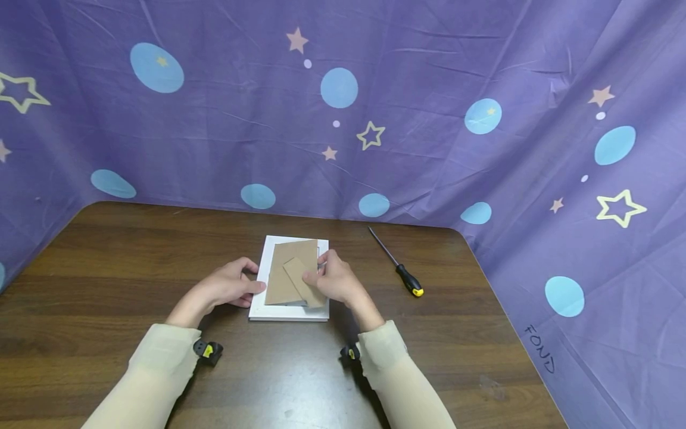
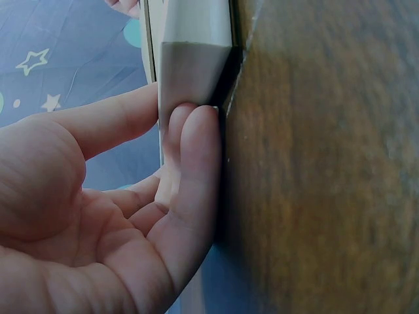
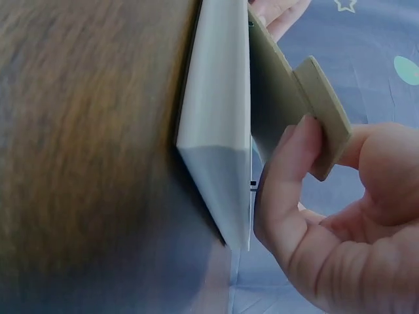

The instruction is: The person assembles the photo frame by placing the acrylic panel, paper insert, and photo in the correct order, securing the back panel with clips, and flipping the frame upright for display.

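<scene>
pale left sleeve (image 1: 161, 364) is extending over the brown table (image 1: 134, 262), a black gadget (image 1: 213, 355) sitting at its cuff. left hand (image 1: 227, 286) is gripping the left side of the white frame (image 1: 258, 312), thumb resting on top, fingers pressing along the side. frame is lying flat on the table, near the purple curtain (image 1: 241, 89). brown board (image 1: 280, 283) is sitting askew over the frame, tilting up on its right side, a narrow flap (image 1: 306, 293) slanting across it. right hand (image 1: 340, 283) is pinching the flap between thumb and fingers; can't tell if it's also holding the board. black-and-yellow screwdriver (image 1: 407, 277) is lying to the right, apart from the frame, tip pointing toward the curtain.
</scene>
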`<state>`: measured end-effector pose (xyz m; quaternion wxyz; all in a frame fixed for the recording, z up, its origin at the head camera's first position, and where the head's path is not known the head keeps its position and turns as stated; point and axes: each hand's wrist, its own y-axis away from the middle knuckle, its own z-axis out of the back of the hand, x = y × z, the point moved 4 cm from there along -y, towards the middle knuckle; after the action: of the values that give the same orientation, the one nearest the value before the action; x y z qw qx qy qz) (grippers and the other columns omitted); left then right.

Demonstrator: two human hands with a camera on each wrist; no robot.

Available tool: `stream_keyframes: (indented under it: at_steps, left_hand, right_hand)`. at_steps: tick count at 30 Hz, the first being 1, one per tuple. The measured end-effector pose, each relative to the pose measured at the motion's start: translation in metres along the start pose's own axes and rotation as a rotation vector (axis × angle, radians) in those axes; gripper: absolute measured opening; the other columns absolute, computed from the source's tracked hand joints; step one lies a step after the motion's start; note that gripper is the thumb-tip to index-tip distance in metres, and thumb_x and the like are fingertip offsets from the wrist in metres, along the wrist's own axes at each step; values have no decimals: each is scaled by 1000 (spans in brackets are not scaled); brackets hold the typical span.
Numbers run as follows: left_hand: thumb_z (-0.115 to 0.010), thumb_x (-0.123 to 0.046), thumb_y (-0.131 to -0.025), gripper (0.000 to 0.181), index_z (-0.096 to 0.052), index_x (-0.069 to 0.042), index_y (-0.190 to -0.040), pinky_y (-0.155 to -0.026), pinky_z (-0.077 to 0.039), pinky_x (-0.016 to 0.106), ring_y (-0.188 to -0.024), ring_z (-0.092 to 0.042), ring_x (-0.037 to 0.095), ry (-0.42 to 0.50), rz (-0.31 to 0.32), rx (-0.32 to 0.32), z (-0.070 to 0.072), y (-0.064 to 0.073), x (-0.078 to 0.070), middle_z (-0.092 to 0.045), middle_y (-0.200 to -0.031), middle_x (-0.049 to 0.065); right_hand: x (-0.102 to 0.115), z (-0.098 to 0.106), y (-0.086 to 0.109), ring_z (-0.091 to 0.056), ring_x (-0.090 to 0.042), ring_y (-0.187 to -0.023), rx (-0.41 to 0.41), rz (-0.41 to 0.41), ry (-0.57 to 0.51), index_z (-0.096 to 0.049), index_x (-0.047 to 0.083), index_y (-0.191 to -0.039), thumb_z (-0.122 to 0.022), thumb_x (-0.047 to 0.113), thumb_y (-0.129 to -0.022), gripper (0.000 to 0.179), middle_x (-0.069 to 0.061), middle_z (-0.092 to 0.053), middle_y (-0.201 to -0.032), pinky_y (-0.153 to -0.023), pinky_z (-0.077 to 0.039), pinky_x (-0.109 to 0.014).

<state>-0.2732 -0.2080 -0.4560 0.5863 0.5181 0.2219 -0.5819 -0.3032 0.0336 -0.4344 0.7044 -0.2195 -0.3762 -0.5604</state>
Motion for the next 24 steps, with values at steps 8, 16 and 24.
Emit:
stream_keyframes:
  at_steps: [8, 16, 24]
  left_hand:
    - [-72, -12, -101, 56, -41, 11, -142, -70, -64, 33, -77, -65, 20, 4, -1, -2, 0, -1, 1, -62, -90, 13]
    - [-72, -13, -101, 56, -42, 10, -143, -70, -64, 33, -77, -65, 20, -9, 10, -3, 1, -2, 2, -62, -90, 13]
    - [-72, -13, -101, 56, -42, 10, -143, -70, -64, 32, -77, -65, 20, -10, 15, -2, 1, 0, 0, -63, -90, 13]
  right_hand:
    - [1, 0, 1, -62, -22, -82, -14, 2, 121, -56, 3, -122, -77, 32, -96, 44, -4, -62, -88, -80, -55, -40]
    - [4, -3, 1, -70, -32, -100, -38, 10, 215, -59, -4, -133, -77, 32, -96, 55, -17, -72, -102, -92, -59, -46]
    - [8, -5, 2, -69, -39, -119, -28, 38, 271, -61, -3, -142, -74, 30, -98, 56, -24, -73, -124, -103, -57, -49]
